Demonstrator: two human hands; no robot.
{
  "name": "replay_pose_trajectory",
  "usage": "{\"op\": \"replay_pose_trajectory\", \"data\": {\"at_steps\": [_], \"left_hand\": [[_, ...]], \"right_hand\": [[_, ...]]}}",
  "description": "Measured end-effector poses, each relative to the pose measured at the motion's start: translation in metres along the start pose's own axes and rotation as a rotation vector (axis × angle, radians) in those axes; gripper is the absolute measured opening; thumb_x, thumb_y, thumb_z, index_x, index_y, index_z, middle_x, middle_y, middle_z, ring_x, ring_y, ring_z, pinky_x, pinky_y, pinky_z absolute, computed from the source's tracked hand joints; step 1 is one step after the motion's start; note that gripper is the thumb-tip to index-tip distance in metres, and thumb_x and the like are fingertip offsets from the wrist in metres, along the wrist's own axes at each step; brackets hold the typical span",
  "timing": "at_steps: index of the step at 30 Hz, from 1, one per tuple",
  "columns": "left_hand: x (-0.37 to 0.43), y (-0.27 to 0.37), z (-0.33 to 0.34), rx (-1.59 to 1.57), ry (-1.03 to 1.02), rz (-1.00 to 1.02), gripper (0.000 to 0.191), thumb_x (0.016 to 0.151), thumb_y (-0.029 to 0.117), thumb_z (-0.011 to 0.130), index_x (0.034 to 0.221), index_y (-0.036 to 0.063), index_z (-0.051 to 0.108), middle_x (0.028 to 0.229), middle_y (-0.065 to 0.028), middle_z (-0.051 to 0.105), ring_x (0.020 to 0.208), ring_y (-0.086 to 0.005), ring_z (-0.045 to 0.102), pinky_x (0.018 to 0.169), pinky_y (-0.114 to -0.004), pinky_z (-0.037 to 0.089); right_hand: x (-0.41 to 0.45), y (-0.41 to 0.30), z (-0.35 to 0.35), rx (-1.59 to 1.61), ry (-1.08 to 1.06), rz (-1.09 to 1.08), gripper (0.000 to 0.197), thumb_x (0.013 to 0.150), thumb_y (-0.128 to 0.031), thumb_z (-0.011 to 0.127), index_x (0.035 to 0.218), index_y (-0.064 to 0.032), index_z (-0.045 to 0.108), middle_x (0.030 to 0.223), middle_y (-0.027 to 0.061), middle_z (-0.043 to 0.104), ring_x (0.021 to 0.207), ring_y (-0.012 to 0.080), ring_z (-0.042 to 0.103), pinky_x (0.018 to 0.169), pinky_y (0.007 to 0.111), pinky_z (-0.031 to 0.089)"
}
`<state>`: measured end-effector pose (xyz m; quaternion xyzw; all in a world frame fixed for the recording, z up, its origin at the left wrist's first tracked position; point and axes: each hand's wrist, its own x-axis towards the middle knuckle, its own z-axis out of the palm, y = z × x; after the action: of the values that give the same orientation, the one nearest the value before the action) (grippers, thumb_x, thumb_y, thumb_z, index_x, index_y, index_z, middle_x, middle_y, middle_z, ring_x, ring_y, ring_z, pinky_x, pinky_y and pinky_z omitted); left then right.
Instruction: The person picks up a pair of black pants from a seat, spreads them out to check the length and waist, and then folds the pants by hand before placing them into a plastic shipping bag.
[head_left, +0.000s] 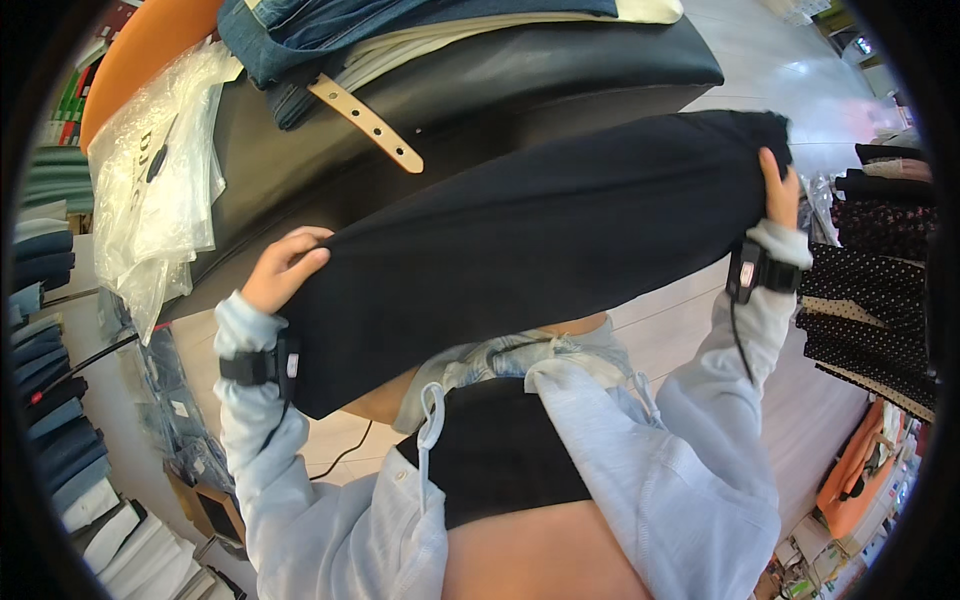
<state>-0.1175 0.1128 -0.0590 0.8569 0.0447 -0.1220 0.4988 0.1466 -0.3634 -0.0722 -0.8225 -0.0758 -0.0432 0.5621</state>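
A black folded garment (510, 232) stretches between my two hands, above my lap and in front of a black leather-look bench (262, 180). My left hand (285, 266) grips its left edge, thumb on top and the other fingers partly hidden behind the cloth. At the far right end, my right hand (780, 187) holds the garment near its gathered edge, and some of those fingers are out of sight. The cloth hangs fairly flat, its right end higher in the picture than its left.
Folded jeans (300, 45) lie on the bench, a tan strap with holes (367, 124) poking out. Clear plastic bags (161, 180) drape over its left end beside an orange seat (142, 52). Stacked clothes (67, 420) line the left; polka-dot fabric (862, 292) stands at right.
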Motion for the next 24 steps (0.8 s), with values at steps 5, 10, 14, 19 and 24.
{"op": "replay_pose_trajectory", "data": {"at_steps": [5, 10, 14, 19, 24], "left_hand": [[-0.014, -0.029, 0.009, -0.104, -0.417, -0.426, 0.040, 0.068, 0.027, 0.060, 0.093, -0.0035, 0.051, 0.080, -0.0097, 0.057, 0.071, -0.0139, 0.053, 0.066, -0.023, 0.042], [-0.054, -0.027, -0.015, 0.107, -0.444, -0.485, 0.034, 0.068, 0.029, 0.060, 0.074, -0.0036, 0.056, 0.062, -0.0092, 0.054, 0.059, -0.0129, 0.050, 0.056, -0.025, 0.040], [-0.089, -0.023, -0.034, 0.181, -0.333, -0.290, 0.031, 0.072, 0.022, 0.055, 0.056, -0.0032, 0.048, 0.049, -0.0092, 0.036, 0.047, -0.0130, 0.033, 0.045, -0.028, 0.029], [-0.135, -0.006, -0.026, 0.245, -0.015, -0.352, 0.022, 0.072, 0.012, 0.056, 0.058, -0.0023, 0.047, 0.059, -0.0077, 0.045, 0.057, -0.0139, 0.042, 0.052, -0.027, 0.034], [-0.179, 0.019, -0.010, 0.579, 0.391, -0.192, 0.006, 0.065, 0.001, 0.052, 0.066, -0.0040, 0.049, 0.067, -0.0148, 0.048, 0.065, -0.0306, 0.045, 0.059, -0.032, 0.036]], "right_hand": [[0.038, 0.032, 0.010, -0.296, -0.257, 0.348, 0.059, 0.066, -0.044, 0.058, 0.096, 0.0055, 0.049, 0.083, 0.0103, 0.055, 0.074, 0.0163, 0.052, 0.068, 0.024, 0.040], [0.062, 0.061, -0.032, -0.143, -0.236, 0.420, 0.061, 0.066, -0.043, 0.057, 0.100, 0.0058, 0.046, 0.086, 0.0108, 0.054, 0.073, 0.0162, 0.053, 0.066, 0.023, 0.042], [0.092, 0.065, -0.089, -0.129, -0.199, 0.417, 0.059, 0.068, -0.043, 0.055, 0.097, 0.0079, 0.048, 0.086, 0.0120, 0.054, 0.073, 0.0160, 0.053, 0.065, 0.023, 0.042], [0.103, 0.068, -0.131, -0.391, -0.021, 0.107, 0.048, 0.075, -0.036, 0.051, 0.096, 0.0070, 0.049, 0.086, 0.0108, 0.054, 0.074, 0.0147, 0.052, 0.066, 0.024, 0.042], [0.073, 0.042, -0.153, -0.062, 0.050, 0.047, 0.050, 0.075, -0.036, 0.051, 0.100, 0.0069, 0.045, 0.092, 0.0107, 0.052, 0.078, 0.0160, 0.051, 0.070, 0.026, 0.042]]}}
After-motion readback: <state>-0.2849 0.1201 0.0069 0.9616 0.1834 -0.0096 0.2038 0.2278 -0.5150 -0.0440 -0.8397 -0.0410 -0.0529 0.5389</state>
